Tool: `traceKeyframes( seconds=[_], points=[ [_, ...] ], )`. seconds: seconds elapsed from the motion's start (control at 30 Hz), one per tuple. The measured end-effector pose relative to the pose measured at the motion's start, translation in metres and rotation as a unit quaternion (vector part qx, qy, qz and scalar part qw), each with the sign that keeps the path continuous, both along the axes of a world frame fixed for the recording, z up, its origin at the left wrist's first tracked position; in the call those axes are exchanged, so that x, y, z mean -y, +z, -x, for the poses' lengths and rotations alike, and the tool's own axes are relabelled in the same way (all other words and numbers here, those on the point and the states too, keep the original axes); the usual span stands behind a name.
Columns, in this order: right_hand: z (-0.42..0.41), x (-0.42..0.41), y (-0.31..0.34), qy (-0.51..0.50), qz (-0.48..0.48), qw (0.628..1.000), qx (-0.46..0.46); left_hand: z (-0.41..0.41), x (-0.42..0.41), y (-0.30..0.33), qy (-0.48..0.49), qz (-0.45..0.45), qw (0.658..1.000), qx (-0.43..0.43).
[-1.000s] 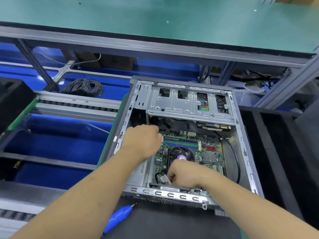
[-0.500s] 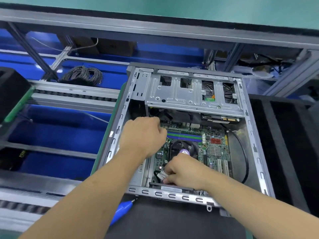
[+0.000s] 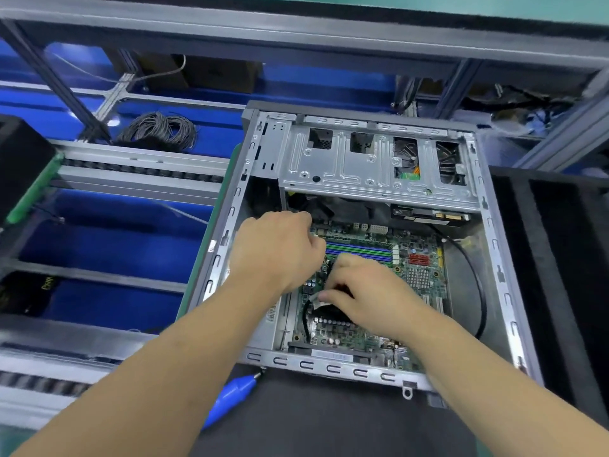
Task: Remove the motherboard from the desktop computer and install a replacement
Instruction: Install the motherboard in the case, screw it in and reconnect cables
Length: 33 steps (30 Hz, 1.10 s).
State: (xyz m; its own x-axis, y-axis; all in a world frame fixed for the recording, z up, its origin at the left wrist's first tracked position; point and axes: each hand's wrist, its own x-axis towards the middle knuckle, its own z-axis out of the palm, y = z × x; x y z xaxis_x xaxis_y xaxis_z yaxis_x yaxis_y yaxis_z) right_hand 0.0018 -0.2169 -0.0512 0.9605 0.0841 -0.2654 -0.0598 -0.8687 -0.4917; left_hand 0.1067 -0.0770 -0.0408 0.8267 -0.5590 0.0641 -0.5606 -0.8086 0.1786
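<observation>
Head view: both hands sit inside the open case [image 3: 501,268], hiding much of the motherboard [image 3: 418,268]. Right hand [image 3: 369,291] pinches a small connector [image 3: 318,300]; left hand's [image 3: 276,249] grip I cannot tell. Blue screwdriver [image 3: 230,395] lies nearby.

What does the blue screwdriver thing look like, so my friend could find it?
Find the open grey computer case. Just outside its near-left corner, on the dark mat, lies the blue screwdriver, partly under the left forearm. It is the only bright blue, metal-tipped tool there.

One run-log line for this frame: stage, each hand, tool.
stage: motherboard in case | left hand: curled at board's far-left edge | right hand: pinching cable connector | blue screwdriver: idle
</observation>
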Motion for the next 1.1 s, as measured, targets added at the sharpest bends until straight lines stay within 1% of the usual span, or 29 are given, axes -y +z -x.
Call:
traceKeyframes(
  seconds=[0.07,0.13,0.17,0.23,0.27,0.3,0.33,0.4,0.43,0.5,0.53,0.57,0.63,0.7,0.73,0.8,0.87,0.93,0.97,1.0,1.03,1.07,1.1],
  points=[
    [-0.007,-0.003,0.001,0.012,0.065,0.998,0.017,0.001,0.001,0.002,-0.007,0.002,1.0,-0.001],
    [-0.018,-0.009,-0.002,0.002,0.086,0.995,0.044,0.001,0.001,0.004,-0.013,0.003,1.0,-0.002],
    [-0.023,-0.013,-0.002,-0.005,0.079,0.995,0.053,0.002,0.0,0.005,-0.017,0.004,1.0,-0.003],
    [-0.032,-0.016,0.0,0.001,0.002,0.999,0.044,0.003,0.0,0.009,-0.016,0.009,1.0,-0.006],
    [-0.034,-0.014,0.001,0.015,-0.036,0.999,0.033,0.004,-0.001,0.01,-0.014,0.014,1.0,-0.007],
    [-0.035,-0.011,0.003,0.039,-0.045,0.998,0.029,0.005,-0.001,0.011,-0.012,0.019,1.0,-0.006],
    [-0.036,-0.007,0.003,0.061,-0.023,0.997,0.038,0.005,-0.001,0.012,-0.013,0.019,1.0,-0.005],
    [-0.037,0.004,0.002,0.095,0.068,0.99,0.077,0.007,0.0,0.012,-0.013,0.013,1.0,0.0],
    [-0.036,0.01,0.002,0.082,0.121,0.984,0.098,0.007,0.0,0.012,-0.012,0.013,1.0,0.003],
    [-0.029,0.023,0.009,-0.008,0.175,0.977,0.121,0.006,0.0,0.01,-0.015,0.016,1.0,0.003],
    [-0.023,0.031,0.013,-0.047,0.187,0.975,0.108,0.005,0.0,0.009,-0.015,0.016,1.0,0.001],
    [-0.015,0.039,0.017,-0.06,0.206,0.974,0.067,0.004,0.001,0.008,-0.017,0.011,1.0,-0.002],
    [0.004,0.051,0.023,-0.018,0.254,0.966,-0.047,0.002,0.001,0.008,-0.021,-0.007,1.0,-0.004],
    [0.022,0.055,0.028,0.052,0.312,0.936,-0.153,0.001,0.002,0.007,-0.019,-0.011,1.0,-0.002],
    [0.029,0.056,0.029,0.08,0.34,0.918,-0.189,0.001,0.002,0.006,-0.019,-0.011,1.0,-0.002],
    [0.04,0.059,0.029,0.12,0.399,0.877,-0.238,0.001,0.002,0.006,-0.021,-0.021,1.0,0.004],
    [0.049,0.057,0.026,0.152,0.455,0.838,-0.259,0.005,0.004,0.009,-0.039,-0.056,0.997,0.039],
    [0.056,0.052,0.019,0.168,0.489,0.808,-0.283,0.014,0.012,0.011,-0.096,-0.105,0.986,0.091],
    [0.059,0.049,0.015,0.167,0.498,0.798,-0.295,0.022,0.019,0.012,-0.131,-0.11,0.981,0.096],
    [0.06,0.048,0.014,0.169,0.503,0.793,-0.3,0.033,0.028,0.013,-0.165,-0.102,0.979,0.068],
    [0.06,0.047,0.014,0.175,0.504,0.793,-0.295,0.045,0.038,0.011,-0.195,-0.098,0.976,0.015],
    [0.061,0.048,0.016,0.178,0.499,0.798,-0.288,0.056,0.048,0.007,-0.224,-0.109,0.967,-0.044],
    [0.061,0.049,0.017,0.179,0.491,0.803,-0.286,0.067,0.056,0.003,-0.246,-0.139,0.954,-0.096]
  ],
)
